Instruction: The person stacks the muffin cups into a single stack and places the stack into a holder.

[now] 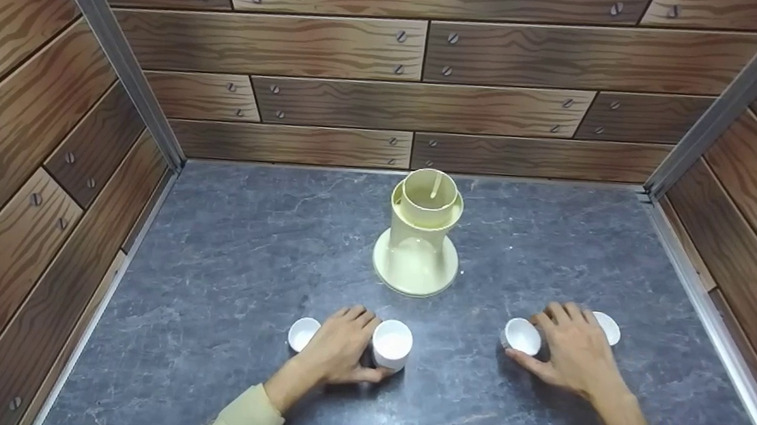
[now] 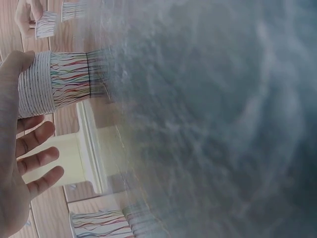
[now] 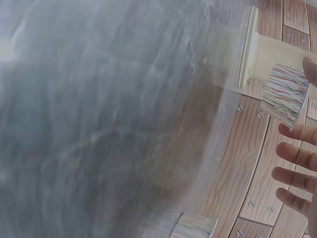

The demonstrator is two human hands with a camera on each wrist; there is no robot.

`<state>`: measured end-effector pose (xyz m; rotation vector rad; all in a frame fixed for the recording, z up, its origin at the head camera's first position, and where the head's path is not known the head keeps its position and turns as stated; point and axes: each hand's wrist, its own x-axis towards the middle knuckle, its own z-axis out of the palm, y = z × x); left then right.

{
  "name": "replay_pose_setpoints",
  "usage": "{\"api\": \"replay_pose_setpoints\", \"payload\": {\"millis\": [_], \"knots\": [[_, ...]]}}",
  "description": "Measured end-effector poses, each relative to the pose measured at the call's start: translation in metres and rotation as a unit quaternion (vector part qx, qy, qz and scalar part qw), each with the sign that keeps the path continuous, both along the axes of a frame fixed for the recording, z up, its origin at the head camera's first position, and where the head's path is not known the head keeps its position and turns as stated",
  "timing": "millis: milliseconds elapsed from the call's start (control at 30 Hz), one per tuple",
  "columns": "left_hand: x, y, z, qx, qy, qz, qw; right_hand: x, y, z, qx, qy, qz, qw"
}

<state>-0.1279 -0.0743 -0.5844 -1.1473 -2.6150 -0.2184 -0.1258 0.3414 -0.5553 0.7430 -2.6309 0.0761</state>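
My left hand [image 1: 341, 347] grips a stack of nested white paper cups [image 1: 392, 342] by its ribbed upper part, which shows in the left wrist view. The lowest cup has wavy coloured lines and sits at the table surface. A single white cup [image 1: 303, 334] stands just left of this hand. Between thumb and index finger, my right hand [image 1: 575, 356] pinches another cup [image 3: 286, 94] near its rim. That cup leans to one side, its other fingers spread apart. Beyond the right hand is one more cup [image 1: 607, 328], partly hidden by the fingers in the head view.
A pale yellow cylindrical holder [image 1: 414, 270] with a round base and an open top stands at the middle back. The dark marbled table [image 1: 246, 242] is enclosed by wood-patterned walls [image 1: 333, 106] with metal edge strips [image 1: 707, 296].
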Motion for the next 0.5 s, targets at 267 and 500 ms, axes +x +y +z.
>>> {"api": "replay_pose_setpoints", "payload": {"millis": [267,500], "knots": [[-0.001,0.001,0.000,0.000,0.000,-0.002,1.0000,0.001,-0.012,-0.003,-0.032,-0.002,0.016,0.9994],[0.000,0.000,-0.001,-0.002,-0.002,0.000,1.0000,0.002,-0.024,-0.003,-0.041,-0.004,0.031,0.9986]]}}
